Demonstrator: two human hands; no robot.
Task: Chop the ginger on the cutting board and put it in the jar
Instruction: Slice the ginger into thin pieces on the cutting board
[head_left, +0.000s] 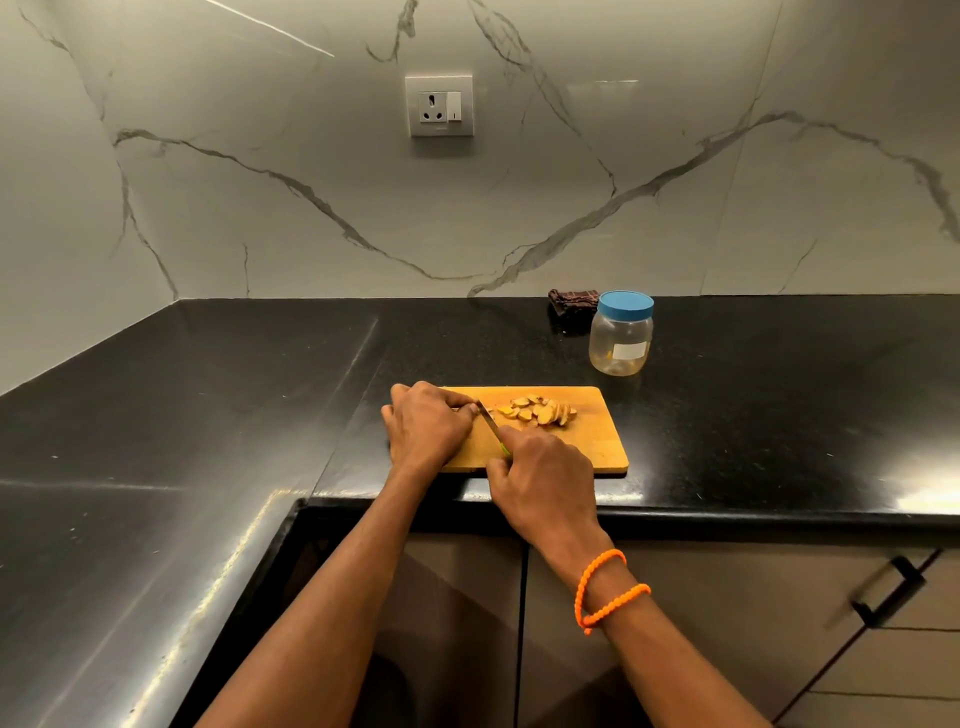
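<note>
A wooden cutting board (597, 441) lies on the black counter near its front edge. Several ginger slices (537, 411) are heaped on its far middle. My left hand (426, 423) is curled over the board's left end, and whatever piece its fingertips press beside the blade is hidden. My right hand (543, 475) grips a small knife (488, 418) by its green handle, the blade pointing away towards my left fingertips. A clear plastic jar (621, 335) with a blue lid stands closed behind the board to the right.
A dark folded cloth (571, 301) lies against the marble wall behind the jar. A wall socket (439, 105) sits above. The counter (208, 415) wraps round to the left in an L. Cabinet doors with a black handle (891, 590) are below the front edge.
</note>
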